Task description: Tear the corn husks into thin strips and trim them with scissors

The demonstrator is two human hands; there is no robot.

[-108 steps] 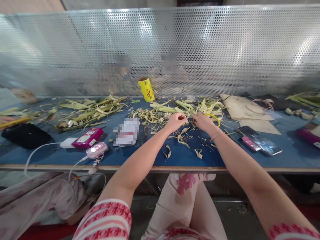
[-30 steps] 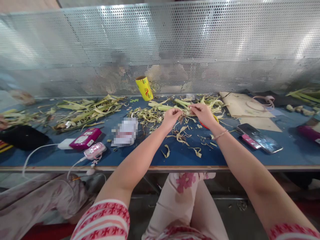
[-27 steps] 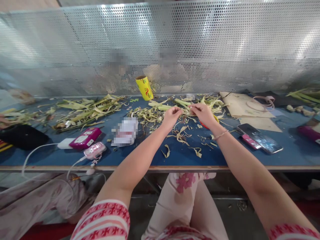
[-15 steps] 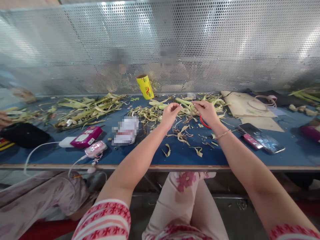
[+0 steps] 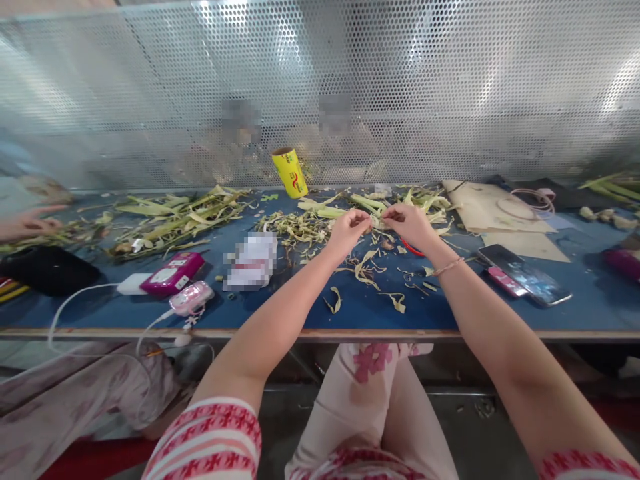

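Observation:
My left hand [image 5: 350, 231] is closed in a pinch above the blue table, and my right hand [image 5: 409, 224] pinches close beside it. Whatever is between the fingertips is too small to make out against the pale plant scraps behind. Past my hands lie green-yellow stalks [image 5: 370, 202] and a heap of shredded peelings [image 5: 295, 228]. Loose dry strips [image 5: 367, 270] are scattered nearer to me, with a curled piece [image 5: 335, 301] close to the front edge. Part of a red ring-shaped object [image 5: 413, 249] shows beneath my right wrist.
A yellow tube [image 5: 290, 173] stands tilted by the perforated metal screen [image 5: 450, 87]. Left are a purple box [image 5: 173, 273], a pink device [image 5: 191, 298] on a white cable and a black pouch [image 5: 47, 270]. Phones [image 5: 525, 275] and cardboard [image 5: 495, 207] lie right. Another person's hand [image 5: 33, 223] is far left.
My left hand has moved slightly right and my right hand slightly left and down, so they are closer together. The other person's hand at far left has come further into view.

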